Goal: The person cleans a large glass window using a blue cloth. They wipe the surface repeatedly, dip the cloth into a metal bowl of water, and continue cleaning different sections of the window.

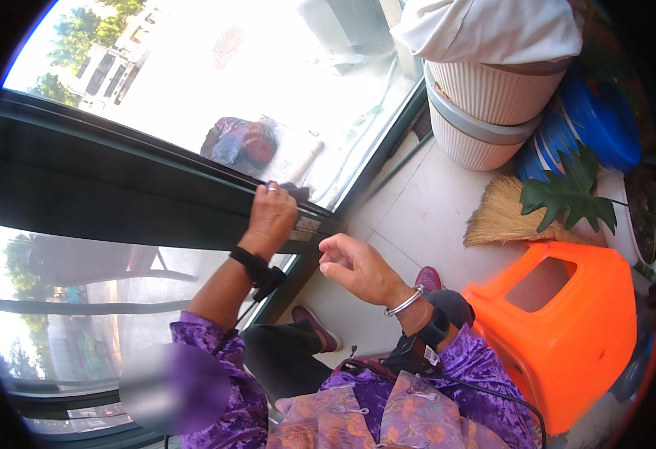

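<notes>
A dark-framed glass door or window [109,151] spans the left of the head view. My left hand [272,216], with a ring on a finger, is closed over a dark cloth [296,192] at the lower edge of the bright pane, near the frame's corner. Much of the cloth is hidden by the fingers. To its right, my right hand [356,268] hangs in the air with fingers loosely curled and nothing seen in it. A silver bangle [405,301] circles the right wrist, and both wrists wear black straps.
An orange plastic stool [591,325] stands close at my right. Beyond it are a straw broom head [493,216], a green plant leaf [572,191], stacked ribbed pots [474,134] under white cloth [490,28], and blue containers [600,123]. Through the glass, a bundle [241,141] lies outside.
</notes>
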`<action>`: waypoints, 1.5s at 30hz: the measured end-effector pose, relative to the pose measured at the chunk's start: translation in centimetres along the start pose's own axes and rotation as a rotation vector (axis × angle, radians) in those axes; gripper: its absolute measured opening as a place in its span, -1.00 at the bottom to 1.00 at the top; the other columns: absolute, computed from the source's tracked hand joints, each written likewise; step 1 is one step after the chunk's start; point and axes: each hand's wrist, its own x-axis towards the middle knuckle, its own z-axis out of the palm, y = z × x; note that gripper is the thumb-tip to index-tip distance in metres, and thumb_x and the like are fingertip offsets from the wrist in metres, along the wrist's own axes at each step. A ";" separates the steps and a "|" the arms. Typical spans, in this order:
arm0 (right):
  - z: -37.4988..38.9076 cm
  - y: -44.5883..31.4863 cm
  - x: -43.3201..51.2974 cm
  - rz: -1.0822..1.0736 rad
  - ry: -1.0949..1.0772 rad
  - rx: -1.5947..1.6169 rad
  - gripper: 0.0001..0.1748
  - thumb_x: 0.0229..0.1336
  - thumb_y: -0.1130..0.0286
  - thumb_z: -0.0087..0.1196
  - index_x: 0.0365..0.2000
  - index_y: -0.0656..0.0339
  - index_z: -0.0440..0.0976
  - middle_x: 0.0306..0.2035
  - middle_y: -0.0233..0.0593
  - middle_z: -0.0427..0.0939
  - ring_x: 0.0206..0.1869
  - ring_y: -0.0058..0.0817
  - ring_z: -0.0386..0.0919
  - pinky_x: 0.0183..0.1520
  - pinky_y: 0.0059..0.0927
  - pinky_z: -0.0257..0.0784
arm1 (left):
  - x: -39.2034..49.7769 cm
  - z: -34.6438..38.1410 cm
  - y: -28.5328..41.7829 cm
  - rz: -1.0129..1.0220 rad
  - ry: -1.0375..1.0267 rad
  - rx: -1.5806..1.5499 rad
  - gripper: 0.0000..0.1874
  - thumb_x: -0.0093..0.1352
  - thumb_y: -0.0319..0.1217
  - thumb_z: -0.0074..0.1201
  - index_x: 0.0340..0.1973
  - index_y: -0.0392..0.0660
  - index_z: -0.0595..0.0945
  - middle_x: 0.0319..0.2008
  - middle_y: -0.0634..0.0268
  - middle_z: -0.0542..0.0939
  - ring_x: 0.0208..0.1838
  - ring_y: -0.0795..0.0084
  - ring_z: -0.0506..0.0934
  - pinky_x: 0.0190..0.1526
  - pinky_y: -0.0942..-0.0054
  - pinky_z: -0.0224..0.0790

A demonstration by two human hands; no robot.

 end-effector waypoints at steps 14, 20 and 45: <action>-0.5 -1.0 -0.6 -0.027 -0.018 0.062 -0.60 0.20 0.38 0.13 -0.02 0.40 0.42 -0.24 -0.19 0.60 -0.25 -0.53 0.58 -0.13 -0.47 0.51 | -1.1 -17.9 -9.2 -0.295 0.072 0.344 -0.92 0.21 -0.54 0.08 -0.46 -0.17 0.67 -0.38 0.11 0.65 -0.09 0.19 0.61 0.25 0.05 0.20; -0.1 -0.1 -0.3 -0.053 -0.006 0.105 -0.62 0.18 0.37 0.15 -0.04 0.39 0.45 -0.27 -0.23 0.59 -0.28 -0.56 0.56 -0.16 -0.49 0.50 | -2.1 -23.2 -11.6 -0.338 0.274 0.541 -0.91 0.21 -0.56 0.06 -0.46 -0.16 0.66 -0.39 0.14 0.63 -0.14 0.21 0.58 0.09 0.19 0.29; 0.2 0.5 -0.3 0.003 -0.094 0.191 -0.58 0.20 0.40 0.19 0.01 0.41 0.42 -0.27 -0.26 0.58 -0.26 -0.59 0.55 -0.15 -0.53 0.50 | 8.5 -18.4 -12.3 -0.180 0.240 0.422 -0.37 0.30 -0.50 -0.01 0.33 -0.11 0.34 0.36 0.14 0.30 0.51 0.15 0.13 0.47 0.16 -0.05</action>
